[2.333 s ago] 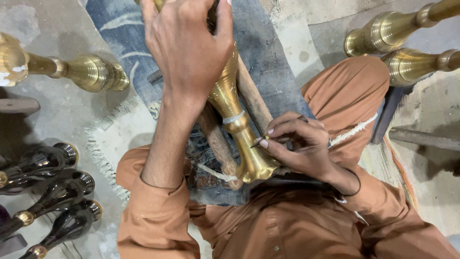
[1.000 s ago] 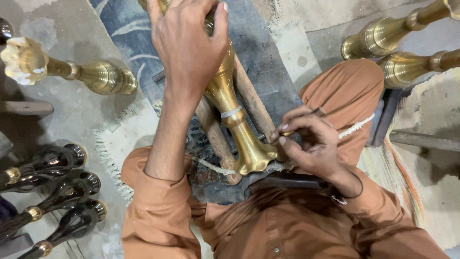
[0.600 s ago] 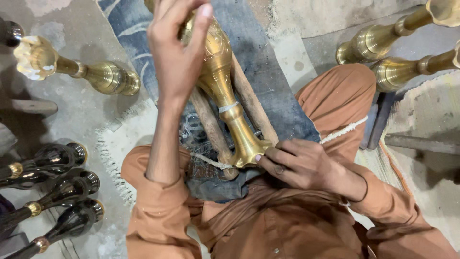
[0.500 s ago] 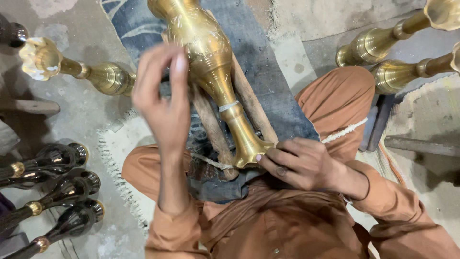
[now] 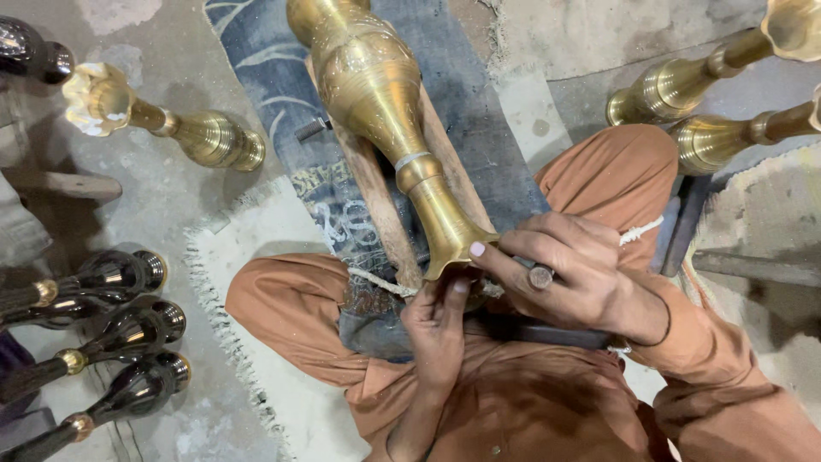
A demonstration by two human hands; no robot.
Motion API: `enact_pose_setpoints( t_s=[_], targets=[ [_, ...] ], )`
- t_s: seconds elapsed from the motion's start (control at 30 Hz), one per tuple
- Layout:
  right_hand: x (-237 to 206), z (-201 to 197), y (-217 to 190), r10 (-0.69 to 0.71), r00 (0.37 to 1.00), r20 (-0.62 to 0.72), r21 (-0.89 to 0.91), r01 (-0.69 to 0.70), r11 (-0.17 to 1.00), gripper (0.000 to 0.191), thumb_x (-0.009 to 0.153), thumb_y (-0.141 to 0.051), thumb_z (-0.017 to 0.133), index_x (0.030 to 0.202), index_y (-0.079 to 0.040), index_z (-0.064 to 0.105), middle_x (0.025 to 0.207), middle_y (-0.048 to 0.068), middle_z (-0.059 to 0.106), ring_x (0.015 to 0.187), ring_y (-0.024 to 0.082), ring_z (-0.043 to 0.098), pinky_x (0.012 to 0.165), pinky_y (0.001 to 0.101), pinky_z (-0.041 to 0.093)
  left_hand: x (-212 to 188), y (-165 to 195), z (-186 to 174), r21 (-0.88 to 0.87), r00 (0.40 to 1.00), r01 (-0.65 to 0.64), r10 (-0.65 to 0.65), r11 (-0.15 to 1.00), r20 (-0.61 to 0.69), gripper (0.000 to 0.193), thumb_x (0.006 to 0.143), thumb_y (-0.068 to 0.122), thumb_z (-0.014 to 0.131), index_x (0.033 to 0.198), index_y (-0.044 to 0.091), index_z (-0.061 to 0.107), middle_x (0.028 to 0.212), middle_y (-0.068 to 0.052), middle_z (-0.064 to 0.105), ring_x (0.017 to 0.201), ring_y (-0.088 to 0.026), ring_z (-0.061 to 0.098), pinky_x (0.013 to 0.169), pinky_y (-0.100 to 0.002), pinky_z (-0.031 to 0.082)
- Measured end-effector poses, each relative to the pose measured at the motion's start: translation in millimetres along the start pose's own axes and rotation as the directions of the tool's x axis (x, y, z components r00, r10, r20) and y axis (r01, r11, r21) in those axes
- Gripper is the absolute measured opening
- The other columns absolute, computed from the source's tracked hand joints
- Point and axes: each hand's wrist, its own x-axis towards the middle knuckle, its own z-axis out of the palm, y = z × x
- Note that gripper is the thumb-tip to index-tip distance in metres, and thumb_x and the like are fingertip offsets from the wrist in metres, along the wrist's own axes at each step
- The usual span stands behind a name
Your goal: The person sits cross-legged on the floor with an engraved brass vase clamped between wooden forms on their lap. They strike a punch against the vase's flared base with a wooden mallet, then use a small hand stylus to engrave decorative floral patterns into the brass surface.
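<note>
I keep the brass vase [image 5: 385,111] lying steady on the wooden block [image 5: 380,201] over my lap; my left hand [image 5: 440,329] pinches its flared foot, my right hand [image 5: 569,278] grips a small tool [image 5: 539,275] against that rim

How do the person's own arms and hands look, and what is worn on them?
Both arms wear long, loose sleeves of rust-orange cloth, matching the trousers. The left hand is bare, with no ring or band visible. The right hand is also bare of gloves; a thin dark band circles its wrist. The fingernails are short.
</note>
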Motion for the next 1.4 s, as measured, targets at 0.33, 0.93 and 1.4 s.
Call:
enact_pose_setpoints(
  t_s=[0.33,0.93,1.4],
  targets=[
    [-67.3,47.5,-29.4,0.736,0.677,-0.005,0.596,-0.589,0.546,0.013,0.098,0.003,0.074,0.111,0.001,0.074,0.089,0.004,0.07,0.077,0.012,0.063,0.066,0.0231,0.05,6.4,78.0,-0.8,0.874,0.697,-0.463,0.669,0.147,0.258,0.006,0.1,0.002,0.067,0.104,-0.002,0.067,0.099,-0.014,0.069,0.091,-0.031,0.067,0.082,-0.039,0.055],
    [-101.3,62.2,-66.5,0.427,0.286,0.858,0.493,-0.223,-0.841,0.064,0.094,-0.011,0.061,0.153,-0.007,0.036,0.099,0.001,0.054,0.081,0.01,0.055,0.062,0.0235,0.047,34.4,88.3,-8.2,0.521,0.405,-0.702,0.328,-0.486,0.853,0.02,0.099,0.019,0.064,0.112,0.009,0.076,0.111,-0.003,0.067,0.113,-0.02,0.062,0.099,-0.041,0.053],
    [-132.6,15.4,-40.9,0.752,0.47,0.463,0.809,-0.57,-0.142,0.08,0.092,0.017,0.056,0.162,-0.002,0.026,0.139,0.017,0.047,0.111,0.027,0.066,0.093,0.0382,0.059,46.6,71.5,-35.3,0.588,0.5,-0.767,0.335,-0.258,0.799,0.025,0.095,0.013,0.068,0.118,0.003,0.072,0.111,-0.011,0.069,0.099,-0.026,0.069,0.087,-0.042,0.057]
  ],
)
